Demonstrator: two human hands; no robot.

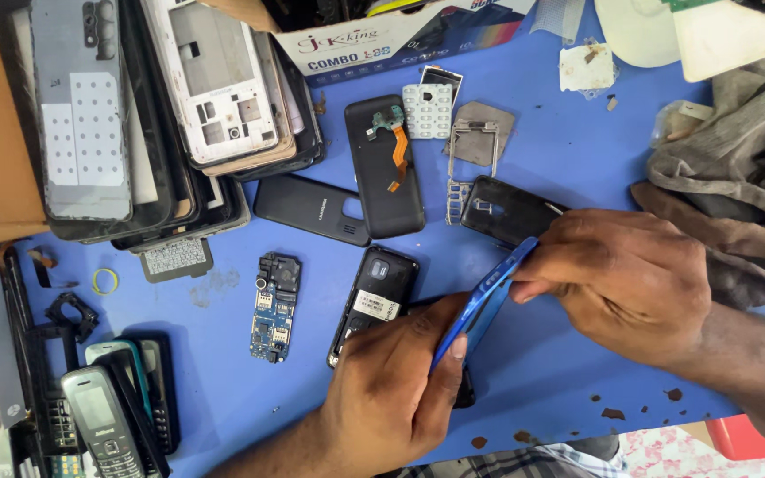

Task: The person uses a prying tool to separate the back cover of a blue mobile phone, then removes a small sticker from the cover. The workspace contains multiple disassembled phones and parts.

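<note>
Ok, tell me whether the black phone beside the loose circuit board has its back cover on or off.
Off: the black phone lies back up with its label and inner compartment exposed, next to the circuit board.

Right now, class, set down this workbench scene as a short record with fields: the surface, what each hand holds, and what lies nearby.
Surface: blue worktable
Left hand: grips the lower end of a blue phone casing, thumb on its edge
Right hand: pinches the casing's upper end
Casing: held on edge, tilted, above the table
Beside the left hand: black keypad phone body, blue circuit board
Behind: black back cover with an orange flex cable on it, white keypad
Left edge: stack of phone frames
Right edge: grey cloth
</note>
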